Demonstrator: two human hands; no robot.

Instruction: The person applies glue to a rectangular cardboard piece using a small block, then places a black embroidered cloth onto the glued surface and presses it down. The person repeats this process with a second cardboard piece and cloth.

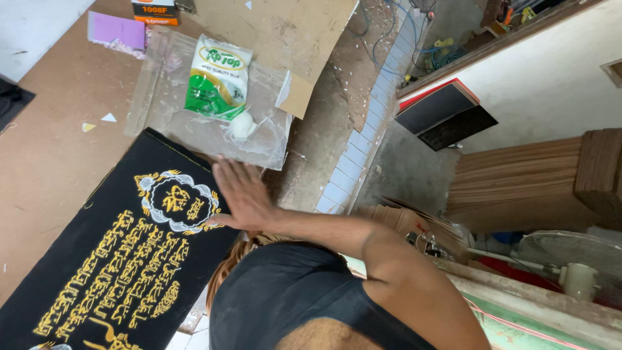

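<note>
My right hand (238,196) lies flat, fingers together and stretched, on the upper right corner of a black cloth (97,214) with gold embroidery. The cloth is spread on a brown board table (52,129). The hand holds nothing. Just beyond the fingertips a clear plastic sheet (168,123) carries a green and white glue pouch (217,78) and a small white round lump (243,125). My left hand is out of view. My dark sleeveless shirt (291,291) fills the bottom of the frame.
A sheet of cardboard (285,32) lies behind the pouch, with a purple paper (116,29) and an orange box (154,10) at the top left. Past the tiled table edge (363,142) are black panels (440,110), stacked cardboard (518,181) and a fan (570,249).
</note>
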